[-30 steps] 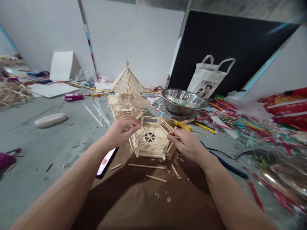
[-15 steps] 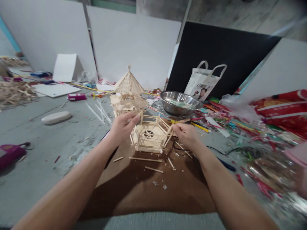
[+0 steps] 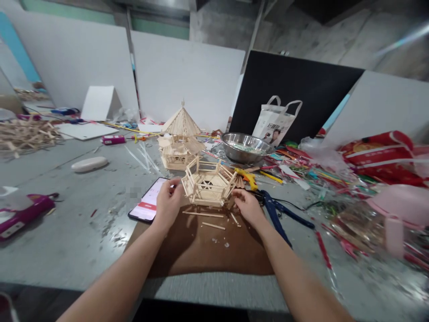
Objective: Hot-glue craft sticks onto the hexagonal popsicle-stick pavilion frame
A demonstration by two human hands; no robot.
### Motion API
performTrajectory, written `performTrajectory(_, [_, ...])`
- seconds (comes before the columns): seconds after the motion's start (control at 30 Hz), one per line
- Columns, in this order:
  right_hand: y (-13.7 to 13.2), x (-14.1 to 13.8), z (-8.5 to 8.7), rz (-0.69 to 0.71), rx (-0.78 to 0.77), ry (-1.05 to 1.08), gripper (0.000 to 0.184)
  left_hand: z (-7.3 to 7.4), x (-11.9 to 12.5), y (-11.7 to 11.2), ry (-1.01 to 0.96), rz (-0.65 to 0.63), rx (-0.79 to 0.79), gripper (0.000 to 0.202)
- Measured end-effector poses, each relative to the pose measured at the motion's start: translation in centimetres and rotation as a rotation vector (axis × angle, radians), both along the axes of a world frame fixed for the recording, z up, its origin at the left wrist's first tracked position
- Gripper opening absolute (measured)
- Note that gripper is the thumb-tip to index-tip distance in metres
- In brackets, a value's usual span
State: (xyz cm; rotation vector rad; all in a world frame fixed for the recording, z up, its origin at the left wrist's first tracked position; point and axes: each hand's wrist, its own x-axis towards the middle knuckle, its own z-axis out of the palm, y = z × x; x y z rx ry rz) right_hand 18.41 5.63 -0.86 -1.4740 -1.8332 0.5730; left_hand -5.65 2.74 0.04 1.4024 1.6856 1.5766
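A six-sided open frame of pale wooden sticks (image 3: pixel 208 183) stands on a brown sheet (image 3: pixel 201 246) in front of me. My left hand (image 3: pixel 168 202) is at its left side, fingers curled and pinching the frame's edge. At its right lower corner my right hand (image 3: pixel 247 206) rests with the fingers bent against the frame. A few loose sticks (image 3: pixel 203 215) lie on the brown sheet just below the frame. Behind it stands a finished stick pavilion with a pointed roof (image 3: pixel 181 138).
A phone (image 3: pixel 148 205) with a lit screen lies left of my left hand. A steel bowl (image 3: pixel 246 147), a yellow and blue glue gun (image 3: pixel 264 201), a paper bag (image 3: pixel 275 120), coloured wrappers (image 3: pixel 351 179) and a pink box (image 3: pixel 23 212) crowd the grey table.
The camera has pulled back and up, so more of the table shows. Both hands have dropped from the frame's top rim to its lower sides.
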Motion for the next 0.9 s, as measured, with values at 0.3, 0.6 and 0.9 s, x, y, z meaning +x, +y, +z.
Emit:
performTrajectory(0.3, [-0.7, -0.7, 0.2, 0.078, -0.008, -0.088, 0.047, -1.5, 0.2, 0.2, -0.073, -0.085, -0.092, 0.031])
performTrajectory(0.6, [-1.0, -1.2, -0.5, 0.199, -0.018, -0.053, 0.041, -2.1, 0.7, 0.2, -0.255, -0.119, -0.174, 0.031])
performTrajectory(0.9, [-2.5, -2.5, 0.2, 0.249, -0.039, -0.006, 0.041, -1.5, 0.9, 0.2, -0.412, -0.078, -0.182, 0.031])
